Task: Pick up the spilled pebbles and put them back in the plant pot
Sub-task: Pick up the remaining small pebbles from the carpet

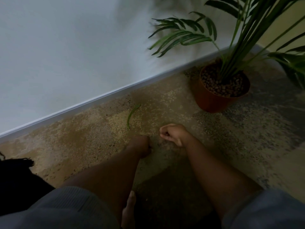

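An orange plant pot (208,100) stands on the carpet near the wall at the upper right. Brown pebbles (214,83) fill its top around the stems of a green palm (231,63). My right hand (174,134) is curled into a fist just above the carpet, down and left of the pot; its contents are hidden. My left hand (142,147) presses fingers-down onto the carpet right beside it, fingertips hidden. No loose pebbles are clearly visible on the floor in this dim, blurred view.
A fallen green leaf (131,115) lies on the carpet above my hands. A white skirting board (99,98) and wall run diagonally behind. Palm fronds (181,33) overhang the area. A dark object (14,177) sits at the left edge.
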### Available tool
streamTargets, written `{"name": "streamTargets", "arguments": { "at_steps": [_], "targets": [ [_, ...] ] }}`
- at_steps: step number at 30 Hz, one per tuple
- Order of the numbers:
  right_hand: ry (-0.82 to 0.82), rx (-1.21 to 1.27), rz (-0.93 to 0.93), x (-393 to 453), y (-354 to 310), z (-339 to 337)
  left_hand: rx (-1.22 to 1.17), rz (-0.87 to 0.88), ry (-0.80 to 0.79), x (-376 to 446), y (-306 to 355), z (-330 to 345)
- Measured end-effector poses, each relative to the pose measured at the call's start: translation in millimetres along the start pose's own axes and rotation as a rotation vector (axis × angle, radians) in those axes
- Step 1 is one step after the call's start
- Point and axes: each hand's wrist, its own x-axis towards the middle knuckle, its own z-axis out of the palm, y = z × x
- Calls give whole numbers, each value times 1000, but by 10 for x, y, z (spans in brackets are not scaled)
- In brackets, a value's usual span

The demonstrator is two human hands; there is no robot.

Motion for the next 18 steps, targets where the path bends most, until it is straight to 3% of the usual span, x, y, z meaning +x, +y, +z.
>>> {"name": "streamTargets", "arguments": {
  "at_steps": [4, 6, 13, 15, 18],
  "targets": [
    [44, 245, 151, -39, -38, -194, 15, -24, -15, 43, 101, 9],
    [63, 366, 166, -65, -68, -265, -94, -87, -36, 74, 157, -12],
    [87, 919, 81, -167, -298, -436, -1543, -309, -141, 274, 635, -316],
    [77, 966, 76, -213, -402, -483, -1780, -301, -175, 319, 784, -465],
    [110, 929, 22, -302, -595, -557, -1952, -278, -194, 366, 1071, -690]
  ]
}}
